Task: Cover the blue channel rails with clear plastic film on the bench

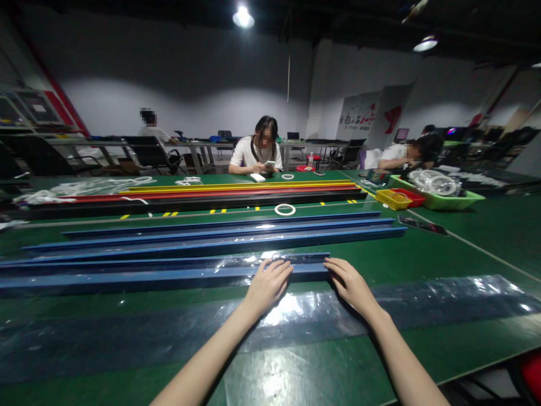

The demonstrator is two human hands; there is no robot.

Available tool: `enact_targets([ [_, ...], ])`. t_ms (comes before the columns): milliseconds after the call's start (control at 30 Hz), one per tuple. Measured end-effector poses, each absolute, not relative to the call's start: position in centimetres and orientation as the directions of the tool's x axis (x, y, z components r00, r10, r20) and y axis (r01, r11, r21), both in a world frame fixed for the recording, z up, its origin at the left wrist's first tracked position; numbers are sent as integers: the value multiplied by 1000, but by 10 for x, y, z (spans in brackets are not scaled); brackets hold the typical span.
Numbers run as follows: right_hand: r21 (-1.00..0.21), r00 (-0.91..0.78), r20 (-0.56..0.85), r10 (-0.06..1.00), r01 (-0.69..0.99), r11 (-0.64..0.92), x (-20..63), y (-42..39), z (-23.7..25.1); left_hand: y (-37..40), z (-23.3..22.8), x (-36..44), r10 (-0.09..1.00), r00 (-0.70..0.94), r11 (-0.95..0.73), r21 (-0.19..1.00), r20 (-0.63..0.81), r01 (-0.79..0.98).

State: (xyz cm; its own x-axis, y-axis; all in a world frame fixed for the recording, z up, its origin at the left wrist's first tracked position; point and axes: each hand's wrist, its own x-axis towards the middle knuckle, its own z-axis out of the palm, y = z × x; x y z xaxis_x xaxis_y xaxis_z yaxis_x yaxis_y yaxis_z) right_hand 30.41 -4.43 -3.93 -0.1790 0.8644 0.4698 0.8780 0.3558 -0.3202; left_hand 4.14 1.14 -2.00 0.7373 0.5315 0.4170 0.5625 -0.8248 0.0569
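Note:
A long blue rail (127, 277) wrapped in clear film lies across the green table (465, 248) nearest me. My left hand (267, 285) rests palm down on the rail near its right end, fingers together. My right hand (349, 282) lies just past the rail's right end, fingers touching its tip. A wide strip of clear plastic film (443, 299) lies flat on the table under both wrists. Neither hand encloses anything.
Two more blue rails (220, 239) lie parallel behind. Further back are black, red and yellow rails (236, 192) and a white tape ring (284, 210). A yellow tray (394, 198) and green bin (439, 198) sit at right. People sit at the far side.

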Motion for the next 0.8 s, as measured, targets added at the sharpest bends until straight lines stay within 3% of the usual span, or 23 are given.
enact_targets([
  [267, -342, -82, 460, 884, 903, 262, 300, -48, -31, 17, -13, 49, 500, 789, -861, 102, 357, 499],
  [500, -421, -10, 432, 902, 882, 211, 301, -50, -27, 17, -10, 53, 596, 718, -788, 90, 360, 609],
  [633, -491, 85, 362, 928, 864, 112, 305, -45, -29, 16, -10, 45, 655, 665, -724, 46, 357, 688],
  [800, -620, 83, 339, 937, 768, 157, 306, -40, -31, 17, -8, 32, 664, 689, -732, 66, 292, 678],
])
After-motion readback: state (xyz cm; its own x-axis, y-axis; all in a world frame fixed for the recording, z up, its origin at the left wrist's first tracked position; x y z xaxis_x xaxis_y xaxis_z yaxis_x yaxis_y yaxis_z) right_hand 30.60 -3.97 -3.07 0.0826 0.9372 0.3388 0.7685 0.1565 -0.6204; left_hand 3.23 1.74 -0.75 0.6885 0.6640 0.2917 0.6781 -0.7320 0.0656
